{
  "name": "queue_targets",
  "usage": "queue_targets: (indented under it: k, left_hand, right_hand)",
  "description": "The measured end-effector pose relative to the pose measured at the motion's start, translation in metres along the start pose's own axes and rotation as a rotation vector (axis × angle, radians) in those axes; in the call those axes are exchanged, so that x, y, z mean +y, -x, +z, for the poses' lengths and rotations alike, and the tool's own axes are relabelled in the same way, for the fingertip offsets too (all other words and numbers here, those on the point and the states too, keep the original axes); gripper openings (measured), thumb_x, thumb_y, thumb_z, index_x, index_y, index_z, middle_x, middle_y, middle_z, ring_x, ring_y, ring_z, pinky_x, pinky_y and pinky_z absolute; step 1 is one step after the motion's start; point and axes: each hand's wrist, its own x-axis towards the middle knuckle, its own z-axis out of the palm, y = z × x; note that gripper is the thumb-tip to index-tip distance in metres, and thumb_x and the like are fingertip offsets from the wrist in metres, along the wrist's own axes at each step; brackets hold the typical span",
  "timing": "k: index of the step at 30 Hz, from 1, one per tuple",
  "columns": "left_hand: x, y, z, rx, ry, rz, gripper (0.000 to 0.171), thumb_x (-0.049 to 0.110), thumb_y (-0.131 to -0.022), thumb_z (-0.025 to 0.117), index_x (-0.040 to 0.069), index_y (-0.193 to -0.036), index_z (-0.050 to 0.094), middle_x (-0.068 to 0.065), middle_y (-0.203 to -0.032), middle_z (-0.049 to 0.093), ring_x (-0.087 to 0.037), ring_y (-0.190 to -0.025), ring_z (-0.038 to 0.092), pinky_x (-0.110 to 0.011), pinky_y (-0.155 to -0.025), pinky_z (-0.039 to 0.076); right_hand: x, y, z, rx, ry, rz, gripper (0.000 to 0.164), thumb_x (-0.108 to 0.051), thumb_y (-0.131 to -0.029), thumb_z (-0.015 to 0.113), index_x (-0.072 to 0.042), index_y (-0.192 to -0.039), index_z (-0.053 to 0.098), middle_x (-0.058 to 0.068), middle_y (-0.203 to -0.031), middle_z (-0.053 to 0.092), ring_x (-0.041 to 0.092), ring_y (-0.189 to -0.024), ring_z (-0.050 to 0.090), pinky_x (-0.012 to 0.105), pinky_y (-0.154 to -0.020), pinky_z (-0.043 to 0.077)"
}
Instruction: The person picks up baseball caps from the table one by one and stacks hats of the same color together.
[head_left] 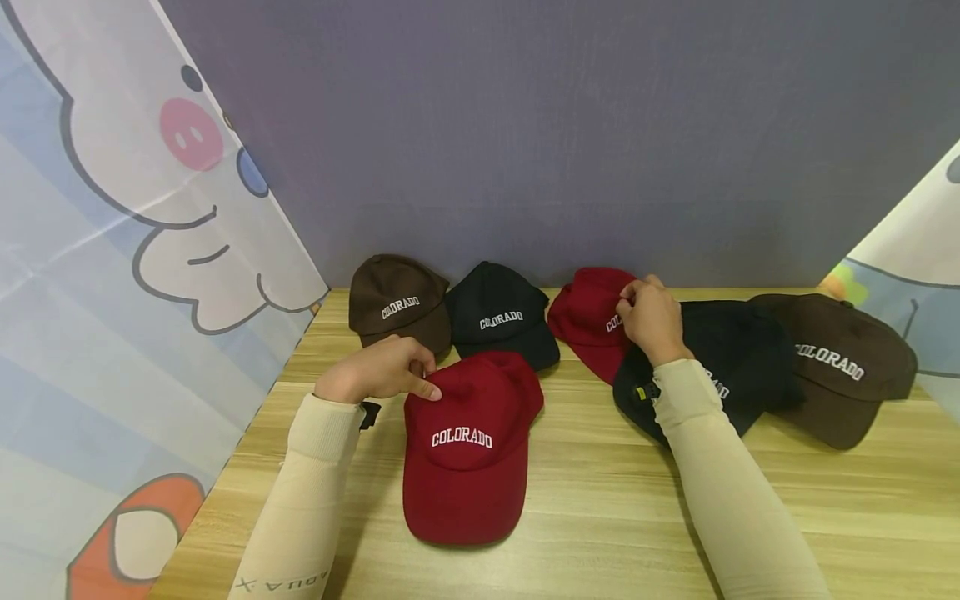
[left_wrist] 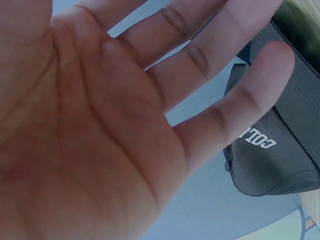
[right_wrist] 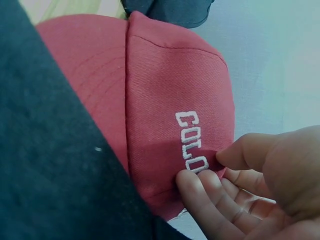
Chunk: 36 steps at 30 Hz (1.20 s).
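A red baseball cap [head_left: 465, 492] with white COLORADO lettering lies nearest the person, brim toward the front. My left hand [head_left: 386, 369] pinches the upper left side of its crown, thumb on the front. In the left wrist view the other fingers [left_wrist: 200, 60] stretch past the palm, and the cap is out of sight there. Farther back, my right hand [head_left: 652, 317] pinches the crown of a second red cap [right_wrist: 175, 80], with fingertips at its lettering. A black cap [head_left: 750, 342] lies under the right wrist and overlaps that red cap's right side in the head view.
Behind the front red cap sit a brown cap [head_left: 397, 292] and a black cap [head_left: 498, 292] side by side. Another brown cap [head_left: 847, 417] lies far right. A grey wall [head_left: 525, 125] rises behind the wooden table [head_left: 585, 517], with a cartoon-printed sheet [head_left: 97, 333] along the left.
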Motion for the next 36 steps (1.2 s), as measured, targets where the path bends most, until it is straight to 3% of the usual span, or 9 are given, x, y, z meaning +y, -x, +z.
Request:
queue_targets:
  k: [20, 27, 36]
  left_hand:
    - [-0.002, 0.0, 0.001, 0.007, -0.004, 0.017, 0.021, 0.035, -0.072, 0.073, 0.02, -0.076, 0.059, 0.004, -0.065, 0.053, -0.012, -0.062, 0.048, -0.031, -0.061, 0.039]
    - [-0.002, 0.0, 0.001, 0.01, -0.01, 0.014, 0.021, 0.035, -0.072, 0.073, 0.021, -0.076, 0.059, 0.005, -0.065, 0.053, -0.012, -0.062, 0.049, -0.031, -0.061, 0.039]
    - [-0.001, -0.001, 0.001, 0.004, -0.016, -0.002, 0.019, 0.035, -0.073, 0.073, 0.022, -0.077, 0.059, 0.004, -0.066, 0.053, -0.013, -0.063, 0.049, -0.03, -0.061, 0.04]
  right_hand:
    - [-0.004, -0.003, -0.004, 0.199, -0.107, 0.009, 0.011, -0.012, -0.083, 0.059, -0.005, -0.089, 0.066, 0.008, -0.087, 0.052, 0.03, -0.081, 0.051, 0.051, -0.074, 0.036]
    - [-0.005, -0.005, -0.01, 0.281, -0.181, 0.008, 0.013, -0.015, -0.084, 0.06, -0.006, -0.09, 0.067, 0.006, -0.086, 0.052, 0.024, -0.078, 0.053, 0.04, -0.071, 0.037]
    - [-0.011, -0.007, -0.013, 0.324, -0.312, 0.024, 0.015, -0.018, -0.086, 0.06, -0.007, -0.093, 0.067, 0.004, -0.087, 0.048, 0.011, -0.071, 0.054, 0.021, -0.061, 0.044]
